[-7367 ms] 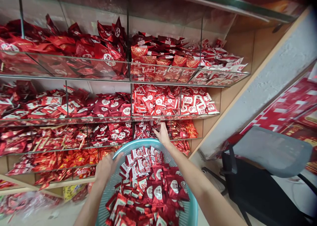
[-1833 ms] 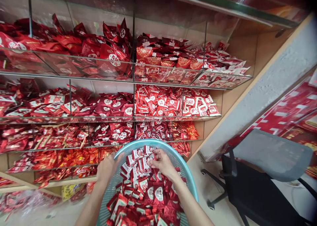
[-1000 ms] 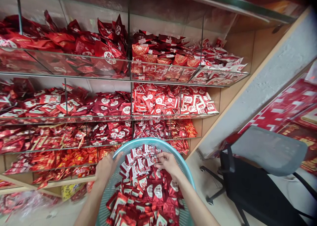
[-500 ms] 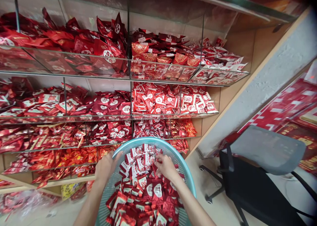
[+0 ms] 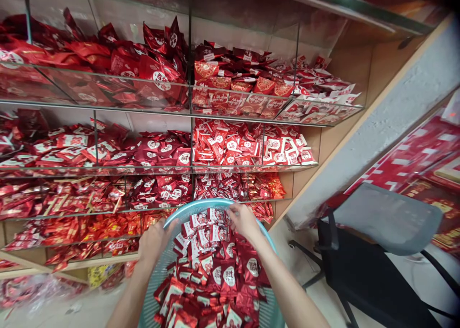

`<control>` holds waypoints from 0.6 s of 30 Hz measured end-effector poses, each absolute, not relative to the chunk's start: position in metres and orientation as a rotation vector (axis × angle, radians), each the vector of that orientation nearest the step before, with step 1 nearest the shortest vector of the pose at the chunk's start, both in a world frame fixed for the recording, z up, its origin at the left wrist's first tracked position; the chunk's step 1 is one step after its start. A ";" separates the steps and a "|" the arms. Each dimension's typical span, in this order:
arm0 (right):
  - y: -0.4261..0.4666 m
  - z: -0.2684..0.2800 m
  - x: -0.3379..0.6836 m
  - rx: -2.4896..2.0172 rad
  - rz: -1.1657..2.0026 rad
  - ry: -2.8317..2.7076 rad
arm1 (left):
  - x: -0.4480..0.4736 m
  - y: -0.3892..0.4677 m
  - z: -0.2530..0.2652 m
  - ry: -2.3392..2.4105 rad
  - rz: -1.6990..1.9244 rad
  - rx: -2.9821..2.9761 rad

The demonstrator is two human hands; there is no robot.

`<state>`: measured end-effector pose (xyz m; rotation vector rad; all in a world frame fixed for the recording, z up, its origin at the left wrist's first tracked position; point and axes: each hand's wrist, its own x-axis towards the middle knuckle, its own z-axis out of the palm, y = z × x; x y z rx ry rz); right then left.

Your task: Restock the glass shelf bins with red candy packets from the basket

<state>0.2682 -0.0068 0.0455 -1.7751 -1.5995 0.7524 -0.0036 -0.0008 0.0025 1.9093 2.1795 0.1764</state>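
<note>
A teal plastic basket (image 5: 197, 210) heaped with red and white foil candy packets (image 5: 223, 270) is held in front of me, below the glass shelves. My left hand (image 5: 154, 241) grips the basket's left rim. My right hand (image 5: 245, 221) is at the far rim, raised just above the pile. Its fingers are curled around small packets that are mostly hidden under them. Right behind that hand is the lower shelf compartment of small red packets (image 5: 219, 186).
Glass shelves (image 5: 230, 114) with dividers hold piles of red packets on several levels. A black office chair with a grey seat (image 5: 388, 222) stands to the right. A slanted wall (image 5: 388, 122) rises beside the shelves, with red boxes (image 5: 424, 150) beyond it.
My right hand has risen from the middle of the pile to the basket's far rim, nearer the shelf. The left hand has kept its grip on the rim.
</note>
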 end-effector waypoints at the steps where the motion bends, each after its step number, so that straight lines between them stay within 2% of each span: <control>1: 0.006 0.050 0.268 -1.741 0.712 -1.590 | -0.004 0.000 0.001 2.176 0.179 1.911; 10: 0.123 0.051 0.218 -1.670 0.928 -1.297 | 0.000 -0.004 0.011 2.197 0.187 1.879; 18: 0.157 0.036 0.202 -1.618 1.137 -1.015 | 0.002 -0.006 0.017 2.221 0.162 1.892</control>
